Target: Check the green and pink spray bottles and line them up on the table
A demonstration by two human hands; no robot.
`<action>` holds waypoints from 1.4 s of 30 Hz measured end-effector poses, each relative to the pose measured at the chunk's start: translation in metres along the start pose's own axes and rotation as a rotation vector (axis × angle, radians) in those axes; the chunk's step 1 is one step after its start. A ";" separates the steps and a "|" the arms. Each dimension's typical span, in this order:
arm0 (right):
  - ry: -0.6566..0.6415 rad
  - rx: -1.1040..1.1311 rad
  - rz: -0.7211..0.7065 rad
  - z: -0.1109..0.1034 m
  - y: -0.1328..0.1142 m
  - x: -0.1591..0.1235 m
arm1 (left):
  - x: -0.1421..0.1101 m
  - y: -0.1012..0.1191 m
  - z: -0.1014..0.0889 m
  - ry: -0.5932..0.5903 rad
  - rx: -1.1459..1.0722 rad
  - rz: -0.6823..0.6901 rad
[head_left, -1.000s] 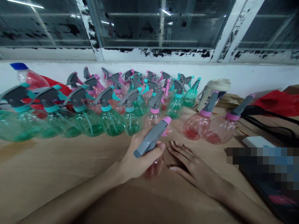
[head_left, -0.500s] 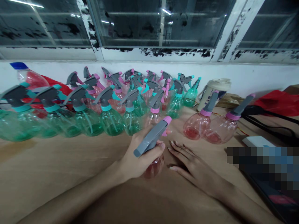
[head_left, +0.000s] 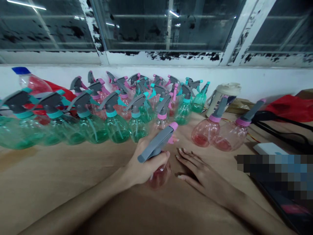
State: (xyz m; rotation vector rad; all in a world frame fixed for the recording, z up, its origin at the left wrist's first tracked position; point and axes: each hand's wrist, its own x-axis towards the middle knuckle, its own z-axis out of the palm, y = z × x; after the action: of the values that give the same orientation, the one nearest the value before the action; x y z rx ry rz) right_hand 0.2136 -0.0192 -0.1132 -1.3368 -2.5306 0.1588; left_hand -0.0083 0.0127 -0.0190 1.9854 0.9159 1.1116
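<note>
My left hand (head_left: pixel 144 163) is wrapped round the neck of a pink spray bottle (head_left: pixel 160 178) with a grey trigger head and a pink nozzle. Reddish liquid shows low in that bottle, and its nozzle points away to the upper right. Flat on the table, fingers stretched out, lies my right hand (head_left: pixel 199 169), just right of the held bottle and apart from it. Beyond it stand two more pink spray bottles, a nearer-left one (head_left: pixel 205 132) and a right one (head_left: pixel 231 137). A row of green spray bottles (head_left: pixel 119 129) stands behind my left hand.
More pink and green bottles crowd the wall behind the row. A clear bottle with a blue cap (head_left: pixel 34 81) is at far left. At right are a pale cup (head_left: pixel 221 96), black straps (head_left: pixel 281 125), a red bag (head_left: pixel 288 106), a white box (head_left: pixel 270 148) and a dark device (head_left: pixel 281 202).
The held spray bottle and my left hand have shifted very slightly left. My right hand has stayed flat in its place.
</note>
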 end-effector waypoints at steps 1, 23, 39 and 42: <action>0.001 -0.001 -0.002 -0.001 0.000 0.000 | 0.000 -0.001 0.001 0.005 0.008 0.000; 0.039 0.073 0.001 0.000 0.001 -0.001 | 0.000 0.001 0.007 0.029 -0.029 0.028; 0.073 0.103 -0.001 0.001 0.000 0.000 | -0.002 0.000 0.002 0.005 0.022 -0.090; 0.110 0.122 0.009 0.003 0.000 0.000 | -0.003 -0.002 0.000 -0.017 0.041 -0.087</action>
State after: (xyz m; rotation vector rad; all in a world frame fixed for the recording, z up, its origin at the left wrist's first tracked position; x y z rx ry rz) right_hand 0.2128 -0.0189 -0.1157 -1.2744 -2.3837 0.2316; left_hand -0.0102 0.0114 -0.0222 1.9658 1.0134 1.0338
